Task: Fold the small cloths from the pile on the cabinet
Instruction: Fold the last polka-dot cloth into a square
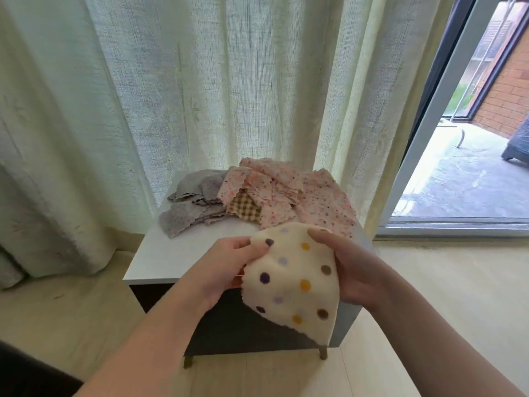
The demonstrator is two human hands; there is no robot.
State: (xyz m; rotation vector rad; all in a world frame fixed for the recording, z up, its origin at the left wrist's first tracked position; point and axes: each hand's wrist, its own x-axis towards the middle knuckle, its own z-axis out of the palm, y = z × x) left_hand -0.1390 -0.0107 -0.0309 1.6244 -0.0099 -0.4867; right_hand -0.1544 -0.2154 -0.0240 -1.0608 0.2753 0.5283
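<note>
Nearest to me, held in the air just in front of the low white-topped cabinet with the dark front [160, 262], is a cream fleece cloth with purple, yellow and brown dots [294, 285]. The left hand [226, 265] pinches its upper left edge between thumb and fingertips. The right hand [353, 267] grips the upper right edge, thumb on the front and fingers curled behind. The cloth sags between them and one corner hangs down over the cabinet's front; whether it is already doubled I cannot tell.

On the back half of the cabinet top lies the rest of the pile. There are rumpled grey spotted cloths [191, 207] to the left and pink flowered cloths with pinked edges [289, 187] to the right, with a small tan gingham cloth [243, 206] tucked between them. Behind the cabinet hangs a pale green sheer curtain [200, 81], and off to its right a sliding glass door [429, 144] stands open.

I'd say one cloth is in hand and the fold is only starting — none in the pile looks folded. The next move calls for finding the corners, bringing edge to edge squarely, and setting the cloth down on the bare front strip of the cabinet top — clear of the heap.
</note>
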